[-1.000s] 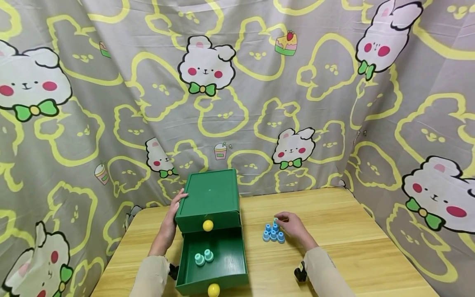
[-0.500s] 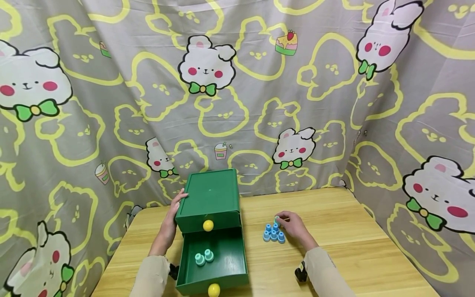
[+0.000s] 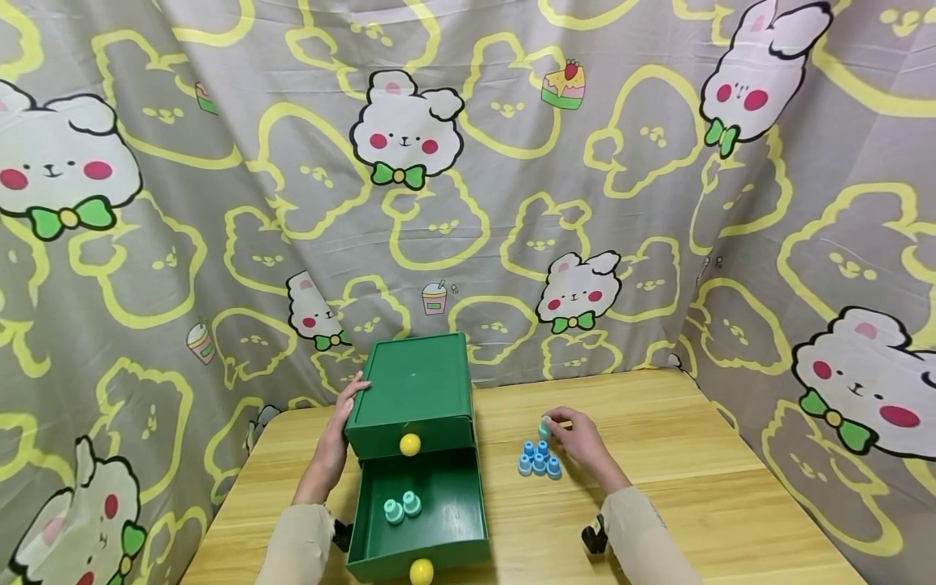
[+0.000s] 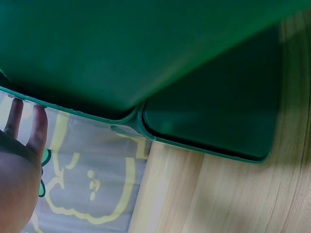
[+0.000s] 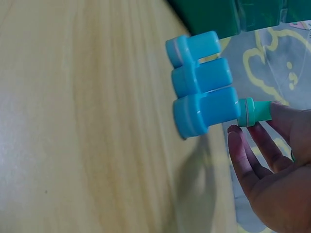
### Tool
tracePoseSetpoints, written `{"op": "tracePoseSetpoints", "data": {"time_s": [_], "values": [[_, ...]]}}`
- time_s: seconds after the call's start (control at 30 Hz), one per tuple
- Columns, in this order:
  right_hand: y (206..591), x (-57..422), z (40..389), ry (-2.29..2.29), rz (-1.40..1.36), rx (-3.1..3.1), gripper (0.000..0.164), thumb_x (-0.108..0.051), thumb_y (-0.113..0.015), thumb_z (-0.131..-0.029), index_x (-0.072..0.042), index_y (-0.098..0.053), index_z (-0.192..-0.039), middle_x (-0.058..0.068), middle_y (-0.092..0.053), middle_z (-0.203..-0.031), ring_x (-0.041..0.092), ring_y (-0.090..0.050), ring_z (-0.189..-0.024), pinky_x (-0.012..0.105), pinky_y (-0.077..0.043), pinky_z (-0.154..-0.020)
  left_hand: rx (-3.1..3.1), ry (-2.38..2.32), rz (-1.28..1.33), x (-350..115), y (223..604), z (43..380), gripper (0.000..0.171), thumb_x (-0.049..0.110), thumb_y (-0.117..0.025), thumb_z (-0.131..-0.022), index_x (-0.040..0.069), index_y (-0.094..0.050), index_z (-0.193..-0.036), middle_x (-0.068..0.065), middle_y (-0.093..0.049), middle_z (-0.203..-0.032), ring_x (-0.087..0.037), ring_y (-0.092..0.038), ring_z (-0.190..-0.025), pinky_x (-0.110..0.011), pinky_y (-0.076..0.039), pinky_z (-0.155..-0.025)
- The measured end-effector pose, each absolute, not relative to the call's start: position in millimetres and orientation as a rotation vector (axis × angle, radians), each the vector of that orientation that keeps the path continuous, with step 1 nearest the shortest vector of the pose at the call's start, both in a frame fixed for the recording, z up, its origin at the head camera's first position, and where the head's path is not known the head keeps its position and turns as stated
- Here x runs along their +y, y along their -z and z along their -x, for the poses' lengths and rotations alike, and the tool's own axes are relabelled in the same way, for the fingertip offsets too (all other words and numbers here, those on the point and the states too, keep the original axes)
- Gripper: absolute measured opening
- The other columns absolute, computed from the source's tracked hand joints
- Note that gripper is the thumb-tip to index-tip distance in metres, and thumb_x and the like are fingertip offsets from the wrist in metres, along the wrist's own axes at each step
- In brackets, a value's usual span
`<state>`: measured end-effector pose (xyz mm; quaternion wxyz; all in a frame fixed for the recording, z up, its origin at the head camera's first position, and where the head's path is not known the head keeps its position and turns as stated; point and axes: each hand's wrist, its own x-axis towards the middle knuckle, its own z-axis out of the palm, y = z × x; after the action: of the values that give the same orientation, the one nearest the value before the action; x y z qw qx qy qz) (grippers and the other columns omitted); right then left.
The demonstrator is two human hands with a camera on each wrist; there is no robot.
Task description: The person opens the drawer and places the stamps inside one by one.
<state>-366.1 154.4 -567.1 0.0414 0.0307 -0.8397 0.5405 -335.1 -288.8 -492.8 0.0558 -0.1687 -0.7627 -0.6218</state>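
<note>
My left hand [image 3: 335, 435] lies along the left side of a green two-drawer box [image 3: 417, 378], fingertips at its top edge. Its fingers [image 4: 38, 128] look straight against the wall in the left wrist view. With thumb and fingertips, my right hand [image 3: 581, 443] pinches a mint-green stepped plastic piece [image 3: 544, 427], cap-like with a wide base and narrower top. Just in front of it, several blue pieces [image 3: 539, 464] of the same shape stand grouped on the table. The lower drawer [image 3: 449, 496] is pulled out and holds two mint-green pieces [image 3: 393, 512].
Yellow ball knobs [image 3: 421, 571] mark the drawer fronts; the upper drawer [image 3: 376, 441] is closed. The wooden table [image 3: 702, 479] reaches back to a grey patterned curtain [image 3: 504, 162]. Dark wrist devices [image 3: 594, 536] sit by both sleeves.
My right hand has shifted slightly farther back with the mint-green piece, which now shows more clearly behind the blue group. My left hand and the drawers stay put.
</note>
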Motion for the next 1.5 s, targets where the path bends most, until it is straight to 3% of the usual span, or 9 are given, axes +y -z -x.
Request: {"op": "tracePoseSetpoints", "data": {"time_s": [0.3, 0.67, 1.0, 1.13, 1.5], "values": [[555, 152, 363, -1.693, -0.15, -2.519, 0.024, -0.014, -0.064, -0.104, 0.001, -0.07, -0.122, 0.014, -0.07, -0.113, 0.025, -0.072, -0.095, 0.043, -0.061, -0.087, -2.309, 1.887, 0.518, -289, 493, 335, 0.055, 0.045, -0.018, -0.114, 0.019, -0.034, -0.159, 0.011, -0.005, -0.175, -0.035, 0.007, -0.161, -0.08, -0.001, -0.117], [545, 148, 356, -1.727, -0.208, -2.488, 0.023, -0.014, -0.066, -0.102, -0.001, -0.072, -0.12, 0.014, -0.07, -0.112, 0.027, -0.073, -0.095, 0.037, -0.062, -0.084, -2.297, 1.889, 0.532, -288, 493, 335, 0.054, 0.044, -0.018, -0.114, 0.018, -0.034, -0.159, 0.009, -0.005, -0.175, -0.035, 0.007, -0.161, -0.079, -0.001, -0.117], [537, 141, 348, -1.801, -0.241, -2.473, 0.023, -0.016, -0.067, -0.102, -0.004, -0.072, -0.121, 0.01, -0.071, -0.114, 0.037, -0.072, -0.101, 0.045, -0.06, -0.09, -2.309, 1.886, 0.516, -289, 494, 335, 0.054, 0.045, -0.018, -0.114, 0.02, -0.034, -0.159, 0.011, -0.006, -0.175, -0.035, 0.006, -0.161, -0.079, -0.001, -0.117], [531, 138, 342, -1.867, -0.287, -2.46, 0.024, -0.018, -0.067, -0.102, -0.005, -0.071, -0.122, 0.01, -0.071, -0.115, 0.034, -0.072, -0.101, 0.048, -0.059, -0.092, -2.308, 1.884, 0.518, -289, 494, 336, 0.054, 0.045, -0.018, -0.114, 0.02, -0.034, -0.159, 0.011, -0.006, -0.175, -0.034, 0.006, -0.161, -0.079, -0.001, -0.117], [518, 129, 325, -1.876, -0.415, -2.499, 0.024, -0.024, -0.067, -0.103, -0.009, -0.072, -0.12, 0.011, -0.071, -0.114, 0.039, -0.07, -0.1, 0.053, -0.057, -0.088, -2.307, 1.877, 0.525, -289, 494, 337, 0.055, 0.045, -0.018, -0.114, 0.019, -0.034, -0.159, 0.009, -0.006, -0.175, -0.035, 0.006, -0.161, -0.079, -0.002, -0.117]]}}
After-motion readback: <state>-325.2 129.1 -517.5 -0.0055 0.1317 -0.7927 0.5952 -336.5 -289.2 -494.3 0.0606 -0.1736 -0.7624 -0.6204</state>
